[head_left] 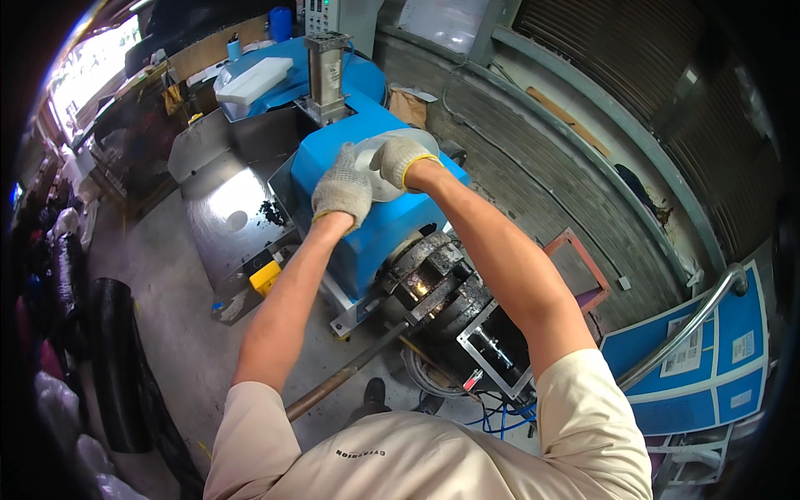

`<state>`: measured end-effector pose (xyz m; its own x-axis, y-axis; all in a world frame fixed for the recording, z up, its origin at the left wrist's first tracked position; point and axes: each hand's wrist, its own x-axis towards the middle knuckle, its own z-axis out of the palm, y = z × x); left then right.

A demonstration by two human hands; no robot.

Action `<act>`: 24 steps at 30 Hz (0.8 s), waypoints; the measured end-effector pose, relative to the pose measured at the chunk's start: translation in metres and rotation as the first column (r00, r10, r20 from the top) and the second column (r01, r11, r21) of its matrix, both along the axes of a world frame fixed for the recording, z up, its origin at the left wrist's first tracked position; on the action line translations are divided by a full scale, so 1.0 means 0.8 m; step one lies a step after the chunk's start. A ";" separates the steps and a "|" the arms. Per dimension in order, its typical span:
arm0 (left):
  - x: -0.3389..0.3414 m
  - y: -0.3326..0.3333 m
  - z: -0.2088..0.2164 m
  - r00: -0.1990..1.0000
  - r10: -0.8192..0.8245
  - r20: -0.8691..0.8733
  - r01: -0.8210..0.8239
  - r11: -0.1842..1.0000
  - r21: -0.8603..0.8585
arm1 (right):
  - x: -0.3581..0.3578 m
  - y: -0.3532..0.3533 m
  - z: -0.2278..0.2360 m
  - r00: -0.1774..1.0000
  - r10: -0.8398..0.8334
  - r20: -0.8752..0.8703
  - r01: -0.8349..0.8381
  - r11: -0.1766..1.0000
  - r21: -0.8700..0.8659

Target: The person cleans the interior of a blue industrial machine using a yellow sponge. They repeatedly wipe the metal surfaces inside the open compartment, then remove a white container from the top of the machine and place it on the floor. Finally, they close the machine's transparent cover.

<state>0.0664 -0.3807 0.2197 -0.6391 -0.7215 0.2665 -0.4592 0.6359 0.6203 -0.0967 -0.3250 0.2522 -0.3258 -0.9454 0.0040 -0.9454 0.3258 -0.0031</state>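
Looked down, in the head view, on a pale round piece (385, 191) at 12 o'clock, over the top of a blue casing (367, 242); could not tell whether resting on it or lifted slightly clear. Had the gloved left hand (342, 190) at the piece's 8 to 9 o'clock edge, fingers pointing upward, and the gloved right hand (398, 161) curled over its middle. Saw both hands close together at the piece, yet could not tell whether firmly clamped on it.

Risked, by judgement, a slide of the piece toward 6 o'clock, from knit gloves finding poor purchase on a seemingly smooth face. Risked a worse landing against the dark metal assembly (452, 310) at 5 o'clock, with an orange glow (421, 289) inside; could not tell heat from lamplight, but needed caution with the bare right forearm (500, 250) passing near. Risked also a stumble over the long rusty bar (350, 367) at 7 o'clock or the blue cables (504, 417) at 5 o'clock, from any careless half step while reaching so far forward.
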 end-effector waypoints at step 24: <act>-0.057 -0.092 0.024 0.964 -0.044 0.261 0.047 0.999 -0.005 | -0.035 -0.090 -0.003 0.997 0.033 -0.066 -0.030 0.999 0.036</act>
